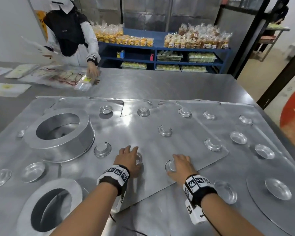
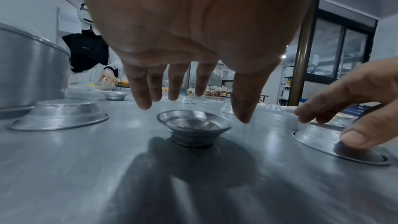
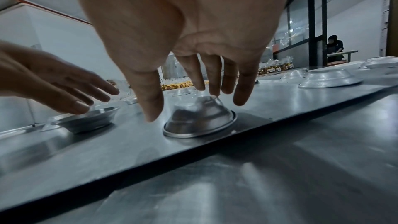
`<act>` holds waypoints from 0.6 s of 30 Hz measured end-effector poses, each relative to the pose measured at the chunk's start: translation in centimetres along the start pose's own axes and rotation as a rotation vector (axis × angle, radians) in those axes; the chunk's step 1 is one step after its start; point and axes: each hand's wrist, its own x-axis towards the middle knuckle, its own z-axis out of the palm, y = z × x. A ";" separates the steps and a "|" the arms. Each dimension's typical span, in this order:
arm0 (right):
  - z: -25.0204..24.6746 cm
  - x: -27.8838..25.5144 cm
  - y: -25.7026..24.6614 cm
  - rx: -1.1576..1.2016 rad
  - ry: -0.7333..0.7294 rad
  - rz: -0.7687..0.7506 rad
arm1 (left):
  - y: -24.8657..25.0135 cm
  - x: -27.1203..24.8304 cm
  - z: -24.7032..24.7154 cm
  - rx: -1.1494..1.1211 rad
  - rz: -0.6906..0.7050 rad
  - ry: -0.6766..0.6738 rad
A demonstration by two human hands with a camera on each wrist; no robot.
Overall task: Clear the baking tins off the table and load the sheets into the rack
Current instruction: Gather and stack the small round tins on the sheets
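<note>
Tins come first, as I read it: the baking sheets lie overlapped on the desk (image 1: pixel 160 86) with tins standing on them, so no sheet can be lifted for the rack until its load is gone. That explains why I have both hands down at once, one tin each, on the topmost sheet (image 1: pixel 186 133) near its front edge. My left hand (image 1: pixel 128 157) hangs over an upright small tin (image 2: pixel 194 125); its fingers (image 2: pixel 142 91) are spread and straight, just above the rim, holding nothing. My right hand (image 1: pixel 180 166) straddles an inverted small tin (image 3: pixel 200 118), fingers extended over its far side and the thumb (image 3: pixel 148 98) touching its sloped wall. I judge that a grasp forming, not a firm pinch. The inverted one offers only a cone to squeeze and may slide on the slick metal, whereas the upright one gives a rim to catch. By my count from the head view there are sixteen small tins, these two included, some upright, some upside down, plus one more half hidden beside the far ring tin (image 1: pixel 63 133). Large ring tins number two, the second (image 1: pixel 49 205) at my near left. Sheets: at least three, but the overlaps stop me counting surely. No rack is in view.
</note>
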 end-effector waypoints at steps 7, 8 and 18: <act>0.5 1.4 0.8 -0.067 -0.044 -0.009 | 0.3 1.7 0.8 -0.042 -0.092 -0.011; 0.6 1.4 0.9 -0.065 -0.044 -0.014 | 0.3 1.7 0.8 -0.047 -0.095 -0.018; -0.2 1.3 1.2 0.080 0.045 -0.067 | 0.9 0.8 -0.7 -0.322 -0.154 -0.004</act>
